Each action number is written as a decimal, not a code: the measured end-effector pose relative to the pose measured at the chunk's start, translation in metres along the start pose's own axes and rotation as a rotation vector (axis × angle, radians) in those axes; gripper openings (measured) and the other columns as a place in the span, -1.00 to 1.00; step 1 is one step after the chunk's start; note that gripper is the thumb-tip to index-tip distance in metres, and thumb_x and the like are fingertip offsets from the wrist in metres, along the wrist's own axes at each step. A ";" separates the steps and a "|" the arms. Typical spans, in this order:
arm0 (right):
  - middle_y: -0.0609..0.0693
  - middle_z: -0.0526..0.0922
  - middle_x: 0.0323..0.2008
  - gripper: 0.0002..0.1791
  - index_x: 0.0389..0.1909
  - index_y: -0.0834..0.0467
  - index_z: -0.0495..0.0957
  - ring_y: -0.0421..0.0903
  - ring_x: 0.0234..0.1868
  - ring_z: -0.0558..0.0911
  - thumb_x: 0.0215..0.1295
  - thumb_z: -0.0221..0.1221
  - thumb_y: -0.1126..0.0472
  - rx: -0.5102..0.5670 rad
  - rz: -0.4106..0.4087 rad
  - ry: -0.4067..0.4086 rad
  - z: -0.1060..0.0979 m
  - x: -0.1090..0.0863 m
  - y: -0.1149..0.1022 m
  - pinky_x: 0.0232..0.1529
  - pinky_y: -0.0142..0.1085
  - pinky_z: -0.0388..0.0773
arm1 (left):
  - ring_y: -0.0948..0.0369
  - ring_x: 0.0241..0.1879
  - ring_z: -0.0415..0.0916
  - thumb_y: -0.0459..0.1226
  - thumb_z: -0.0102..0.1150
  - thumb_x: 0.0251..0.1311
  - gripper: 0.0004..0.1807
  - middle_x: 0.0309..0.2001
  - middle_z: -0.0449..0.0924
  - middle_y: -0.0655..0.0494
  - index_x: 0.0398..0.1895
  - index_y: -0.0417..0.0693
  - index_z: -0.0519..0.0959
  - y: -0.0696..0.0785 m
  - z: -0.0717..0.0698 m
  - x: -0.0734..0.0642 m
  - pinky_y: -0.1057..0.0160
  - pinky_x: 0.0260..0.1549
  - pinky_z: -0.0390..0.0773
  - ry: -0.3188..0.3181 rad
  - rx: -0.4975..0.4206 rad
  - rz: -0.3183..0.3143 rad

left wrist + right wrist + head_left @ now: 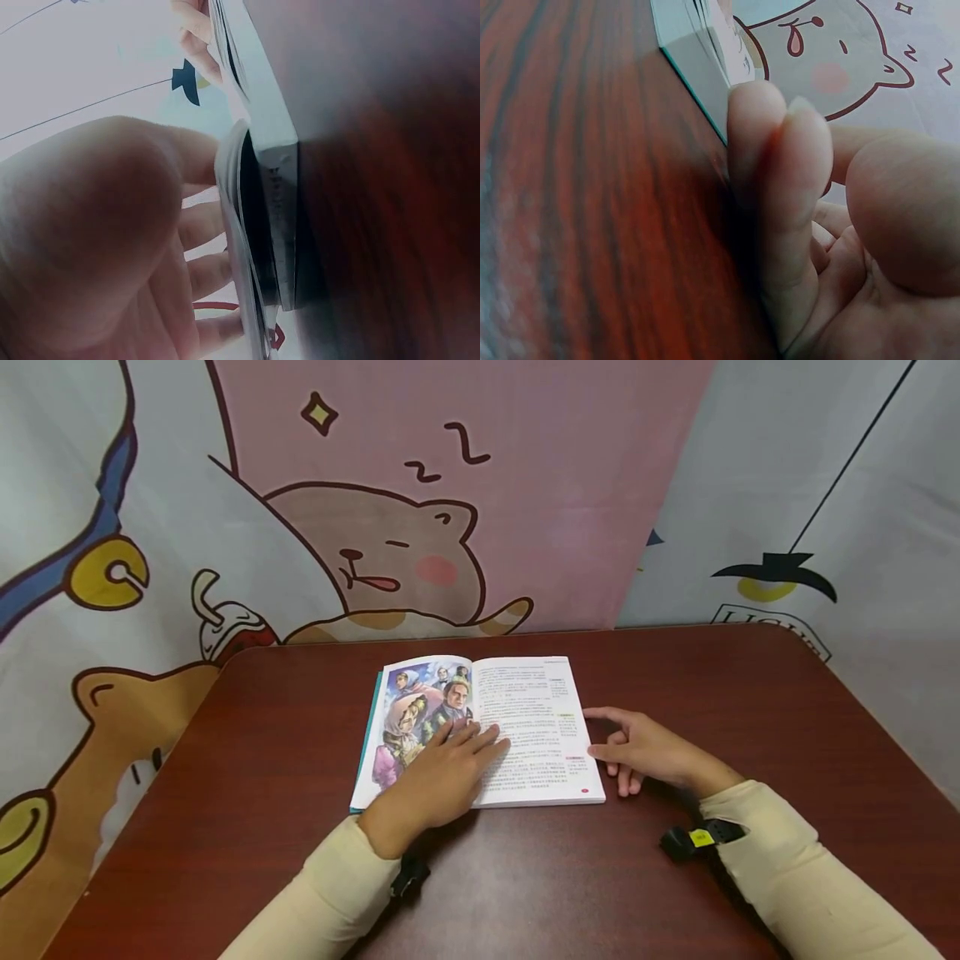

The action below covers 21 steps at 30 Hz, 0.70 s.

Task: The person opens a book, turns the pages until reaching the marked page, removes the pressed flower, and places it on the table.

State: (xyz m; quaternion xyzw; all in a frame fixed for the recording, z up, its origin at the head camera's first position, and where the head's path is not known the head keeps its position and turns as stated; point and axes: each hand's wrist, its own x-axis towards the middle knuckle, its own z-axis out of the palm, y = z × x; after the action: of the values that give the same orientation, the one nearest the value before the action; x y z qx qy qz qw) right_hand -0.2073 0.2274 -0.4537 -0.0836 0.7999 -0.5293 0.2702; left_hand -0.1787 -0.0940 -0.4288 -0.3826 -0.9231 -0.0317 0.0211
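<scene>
An open book [525, 693] lies on the table, a colour illustration of several people on its left page and printed text on its right page. My left hand [446, 777] rests across the gutter with its fingers spread over both pages. In the left wrist view, the pages [234, 195] arch above the book's spine. My right hand [648, 752] is at the book's right edge, with index fingertip and thumb tip at the margin, apart from each other. Its other fingers bend loosely beside the book; the right wrist view shows these fingers [784, 202] low over the tabletop.
The dark red-brown wooden table [277, 735] runs around the book on all sides. Behind it hangs a cloth [570, 527] printed with a sleeping cartoon bear. Black wrist straps with cameras [693, 839] sit at the cream sleeves.
</scene>
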 end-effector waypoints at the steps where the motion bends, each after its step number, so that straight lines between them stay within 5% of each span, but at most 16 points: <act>1: 0.12 0.51 -0.54 -0.16 0.54 0.15 0.03 -0.08 -0.73 0.62 0.37 0.25 0.15 0.000 0.002 -0.001 0.000 0.000 0.000 -0.68 -0.21 0.60 | -0.02 0.42 0.35 -0.25 0.04 0.41 -0.49 0.43 0.39 0.02 0.42 0.03 0.40 0.000 0.000 0.000 -0.21 0.40 0.22 0.004 -0.004 0.003; 11: 0.12 0.51 -0.54 -0.16 0.54 0.13 0.03 -0.08 -0.73 0.62 0.37 0.25 0.15 0.004 0.001 -0.005 0.001 0.001 -0.001 -0.68 -0.20 0.60 | -0.08 0.48 0.23 0.24 0.13 0.27 -0.25 0.51 0.25 0.02 0.48 0.22 0.34 0.002 -0.003 -0.002 -0.19 0.49 0.02 -0.088 -0.092 0.000; 21: 0.12 0.51 -0.54 -0.16 0.54 0.13 0.03 -0.08 -0.73 0.62 0.37 0.25 0.15 -0.003 0.004 0.001 0.000 0.001 0.000 -0.69 -0.20 0.59 | -0.09 0.48 0.22 0.28 0.14 0.24 -0.25 0.52 0.24 0.04 0.46 0.28 0.35 0.002 -0.002 -0.002 -0.20 0.49 0.02 -0.089 -0.078 0.011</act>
State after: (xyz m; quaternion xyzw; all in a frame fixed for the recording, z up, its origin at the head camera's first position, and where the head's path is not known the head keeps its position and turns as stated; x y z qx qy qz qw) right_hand -0.2082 0.2268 -0.4546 -0.0821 0.8010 -0.5278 0.2705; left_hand -0.1757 -0.0936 -0.4269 -0.3892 -0.9191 -0.0507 -0.0347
